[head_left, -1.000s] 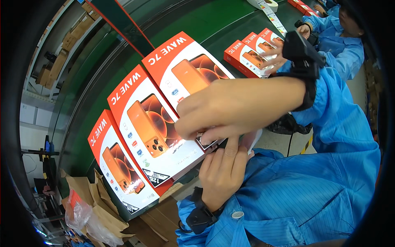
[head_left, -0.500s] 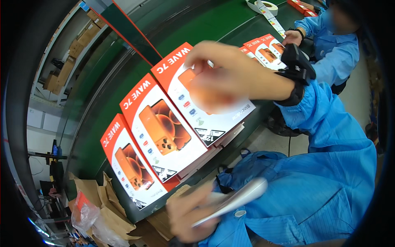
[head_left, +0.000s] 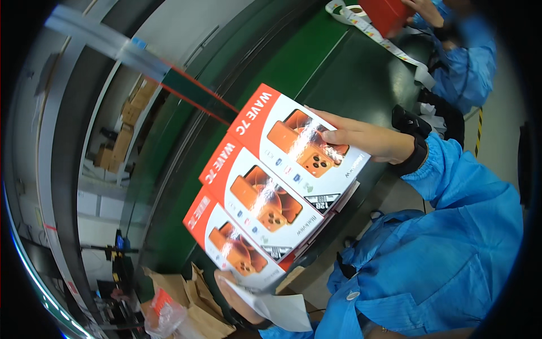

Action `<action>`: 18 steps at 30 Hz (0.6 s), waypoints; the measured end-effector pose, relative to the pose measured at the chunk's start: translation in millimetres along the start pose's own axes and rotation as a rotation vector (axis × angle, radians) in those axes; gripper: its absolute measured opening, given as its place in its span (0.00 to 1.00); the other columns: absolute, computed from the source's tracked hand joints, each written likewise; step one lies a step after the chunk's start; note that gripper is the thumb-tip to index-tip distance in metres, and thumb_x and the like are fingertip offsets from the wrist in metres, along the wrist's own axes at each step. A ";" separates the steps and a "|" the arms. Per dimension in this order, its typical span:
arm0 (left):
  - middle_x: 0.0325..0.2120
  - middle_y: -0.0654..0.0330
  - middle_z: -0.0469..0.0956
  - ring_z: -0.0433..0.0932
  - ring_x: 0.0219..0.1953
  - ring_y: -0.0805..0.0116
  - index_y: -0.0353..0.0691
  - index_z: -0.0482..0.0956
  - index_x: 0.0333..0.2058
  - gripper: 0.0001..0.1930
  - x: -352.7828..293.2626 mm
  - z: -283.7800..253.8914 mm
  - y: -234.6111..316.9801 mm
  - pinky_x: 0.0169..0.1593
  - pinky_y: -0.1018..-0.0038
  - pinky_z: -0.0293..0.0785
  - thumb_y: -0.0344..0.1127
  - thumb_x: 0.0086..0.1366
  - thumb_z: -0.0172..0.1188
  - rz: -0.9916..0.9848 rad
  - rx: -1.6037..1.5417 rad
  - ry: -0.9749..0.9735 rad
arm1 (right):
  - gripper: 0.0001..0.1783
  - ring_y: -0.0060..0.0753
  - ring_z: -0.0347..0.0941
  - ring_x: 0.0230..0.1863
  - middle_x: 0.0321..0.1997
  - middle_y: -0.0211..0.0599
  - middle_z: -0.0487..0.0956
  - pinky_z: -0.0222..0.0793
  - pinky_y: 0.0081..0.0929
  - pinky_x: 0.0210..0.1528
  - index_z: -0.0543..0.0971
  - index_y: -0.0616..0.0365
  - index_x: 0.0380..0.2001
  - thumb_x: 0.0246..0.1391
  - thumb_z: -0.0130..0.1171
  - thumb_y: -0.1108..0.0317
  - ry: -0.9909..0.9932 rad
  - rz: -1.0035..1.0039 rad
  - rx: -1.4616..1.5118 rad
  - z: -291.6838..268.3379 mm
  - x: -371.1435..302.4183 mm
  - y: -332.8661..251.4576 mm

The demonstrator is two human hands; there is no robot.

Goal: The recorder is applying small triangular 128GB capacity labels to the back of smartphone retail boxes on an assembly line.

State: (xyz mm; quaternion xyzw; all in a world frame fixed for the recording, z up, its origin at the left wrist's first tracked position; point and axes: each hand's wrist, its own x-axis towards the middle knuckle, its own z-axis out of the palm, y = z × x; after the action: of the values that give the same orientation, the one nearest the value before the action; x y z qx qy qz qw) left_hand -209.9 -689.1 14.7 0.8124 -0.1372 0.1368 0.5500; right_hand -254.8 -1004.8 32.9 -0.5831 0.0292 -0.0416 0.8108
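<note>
Three white and orange-red phone boxes (head_left: 270, 198) stand pressed side by side in a slanting row, orange phones pictured on their tops. More box edges show beneath them. My right hand (head_left: 361, 138) grips the far-right box (head_left: 285, 161), its thumb on the printed top and its fingers over the outer side. At the opposite end of the row, my left hand (head_left: 240, 299) is closed around a bent white sheet (head_left: 279, 309), close against the lowest box (head_left: 240, 248). The sheet and box hide part of its fingers.
The boxes sit on a green work surface (head_left: 322, 62). An opened brown carton (head_left: 197, 305) and clear plastic bag (head_left: 164, 316) lie beyond my left hand. At the upper right, a co-worker handles a red box (head_left: 384, 16) beside a label strip (head_left: 389, 50).
The spaced boxes are now drawn together. My right hand has gone from above the box to its outer side. My left hand has brought the white sheet against the row's lower end.
</note>
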 end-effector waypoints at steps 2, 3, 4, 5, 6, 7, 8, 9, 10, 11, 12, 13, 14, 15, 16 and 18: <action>0.23 0.61 0.60 0.58 0.26 0.74 0.37 0.60 0.26 0.13 -8.7 0.5 10.0 0.33 0.79 0.57 0.42 0.59 0.41 0.026 0.013 0.061 | 0.36 0.19 0.66 0.42 0.48 0.36 0.65 0.64 0.17 0.42 0.45 0.58 0.57 0.50 0.47 0.60 0.025 -0.168 0.078 -5.3 -11.6 -8.3; 0.25 0.59 0.61 0.60 0.28 0.73 0.35 0.61 0.28 0.14 -12.9 3.9 16.1 0.34 0.78 0.58 0.43 0.59 0.42 -0.002 -0.056 0.084 | 0.35 0.19 0.66 0.42 0.49 0.36 0.64 0.65 0.16 0.41 0.45 0.58 0.57 0.50 0.47 0.60 0.031 -0.187 0.049 -17.6 -20.7 -15.4; 0.27 0.58 0.63 0.61 0.29 0.72 0.33 0.62 0.30 0.16 -15.9 7.1 22.4 0.36 0.77 0.58 0.44 0.58 0.44 -0.029 -0.125 0.098 | 0.35 0.19 0.66 0.42 0.50 0.36 0.64 0.66 0.16 0.40 0.46 0.58 0.57 0.50 0.47 0.61 0.034 -0.206 0.017 -28.9 -29.8 -24.2; 0.29 0.56 0.64 0.62 0.31 0.71 0.32 0.62 0.32 0.18 -18.5 13.2 25.2 0.37 0.76 0.59 0.45 0.58 0.45 -0.050 -0.199 0.093 | 0.33 0.21 0.67 0.42 0.48 0.37 0.66 0.66 0.14 0.39 0.48 0.60 0.56 0.50 0.46 0.63 -0.014 -0.326 0.167 -37.3 -32.9 -24.1; 0.31 0.54 0.65 0.63 0.32 0.70 0.30 0.63 0.35 0.20 -19.5 20.1 29.7 0.39 0.75 0.60 0.46 0.57 0.47 -0.068 -0.281 0.056 | 0.31 0.21 0.68 0.41 0.46 0.38 0.67 0.66 0.15 0.38 0.51 0.62 0.55 0.49 0.46 0.62 0.050 -0.385 0.229 -43.5 -41.2 -29.2; 0.33 0.52 0.66 0.64 0.33 0.69 0.28 0.64 0.37 0.23 -22.4 25.2 30.2 0.40 0.74 0.60 0.47 0.57 0.48 -0.093 -0.373 0.003 | 0.31 0.23 0.68 0.42 0.46 0.39 0.67 0.66 0.17 0.40 0.52 0.63 0.54 0.49 0.47 0.62 0.045 -0.407 0.195 -57.4 -47.4 -31.9; 0.35 0.51 0.68 0.65 0.35 0.68 0.27 0.64 0.39 0.25 -15.9 46.4 48.2 0.42 0.73 0.61 0.48 0.56 0.50 -0.128 -0.491 -0.104 | 0.31 0.25 0.68 0.42 0.46 0.41 0.67 0.66 0.19 0.42 0.53 0.64 0.53 0.49 0.47 0.61 0.051 -0.427 0.157 -80.7 -58.4 -33.2; 0.36 0.52 0.67 0.62 0.39 0.71 0.31 0.63 0.42 0.27 -23.3 72.2 73.1 0.49 0.70 0.51 0.52 0.55 0.50 0.171 -0.306 -0.252 | 0.30 0.28 0.68 0.43 0.46 0.42 0.67 0.66 0.21 0.43 0.55 0.64 0.52 0.48 0.47 0.61 0.121 -0.428 0.188 -103.6 -69.0 -30.4; 0.21 0.63 0.61 0.59 0.24 0.75 0.37 0.65 0.25 0.11 -26.2 109.6 102.2 0.29 0.79 0.56 0.39 0.58 0.44 0.183 -0.382 -0.347 | 0.30 0.30 0.69 0.43 0.47 0.43 0.67 0.65 0.23 0.45 0.56 0.65 0.51 0.48 0.48 0.60 0.208 -0.437 0.227 -134.6 -84.9 -25.6; 0.22 0.63 0.62 0.60 0.24 0.76 0.35 0.68 0.28 0.09 -25.9 129.8 107.8 0.28 0.81 0.56 0.37 0.56 0.48 0.049 -0.430 -0.472 | 0.28 0.34 0.69 0.44 0.47 0.45 0.67 0.65 0.25 0.47 0.58 0.67 0.49 0.48 0.48 0.61 0.181 -0.441 0.286 -158.6 -92.6 -25.5; 0.22 0.64 0.62 0.59 0.25 0.79 0.34 0.68 0.28 0.09 -24.9 155.0 122.4 0.27 0.84 0.54 0.36 0.57 0.46 -0.018 -0.442 -0.576 | 0.25 0.34 0.68 0.44 0.47 0.47 0.68 0.64 0.26 0.47 0.60 0.67 0.47 0.48 0.48 0.63 0.200 -0.404 0.322 -185.2 -95.2 -21.6; 0.23 0.65 0.62 0.60 0.27 0.79 0.32 0.67 0.29 0.09 -20.8 182.8 122.9 0.29 0.85 0.56 0.34 0.58 0.45 -0.093 -0.426 -0.659 | 0.25 0.34 0.69 0.44 0.46 0.47 0.68 0.64 0.26 0.47 0.61 0.67 0.47 0.49 0.48 0.63 0.259 -0.330 0.376 -216.8 -104.1 -10.8; 0.26 0.64 0.65 0.61 0.29 0.80 0.34 0.65 0.33 0.09 -20.9 212.4 129.9 0.34 0.84 0.59 0.34 0.62 0.41 -0.086 -0.408 -0.622 | 0.24 0.35 0.69 0.44 0.46 0.48 0.68 0.65 0.27 0.47 0.61 0.68 0.47 0.49 0.48 0.64 0.307 -0.251 0.425 -245.6 -105.8 -5.7; 0.26 0.65 0.65 0.62 0.29 0.81 0.35 0.65 0.33 0.09 -8.1 245.6 104.3 0.34 0.84 0.60 0.35 0.62 0.40 -0.004 -0.514 -0.728 | 0.24 0.34 0.69 0.43 0.45 0.48 0.68 0.65 0.27 0.47 0.61 0.68 0.46 0.49 0.48 0.64 0.326 -0.221 0.438 -259.0 -104.3 -4.5; 0.26 0.65 0.66 0.64 0.29 0.81 0.35 0.66 0.34 0.10 -3.9 275.6 93.5 0.34 0.84 0.61 0.35 0.62 0.39 -0.054 -0.548 -0.755 | 0.23 0.34 0.69 0.42 0.45 0.49 0.68 0.65 0.28 0.46 0.62 0.68 0.46 0.48 0.48 0.64 0.342 -0.187 0.453 -274.4 -99.4 -0.6; 0.25 0.64 0.67 0.66 0.28 0.81 0.34 0.66 0.34 0.11 -13.4 319.9 73.2 0.32 0.84 0.63 0.36 0.62 0.39 -0.103 -0.532 -0.681 | 0.24 0.34 0.69 0.42 0.45 0.48 0.68 0.66 0.28 0.46 0.62 0.67 0.45 0.46 0.52 0.66 0.390 -0.120 0.470 -328.4 -87.6 30.0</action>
State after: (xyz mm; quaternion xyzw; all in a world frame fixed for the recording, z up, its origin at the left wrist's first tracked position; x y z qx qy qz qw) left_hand -226.7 -1012.1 -42.0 0.6469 -0.3005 -0.2068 0.6697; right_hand -372.4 -1296.1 -100.1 -0.3612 0.1393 -0.2060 0.8987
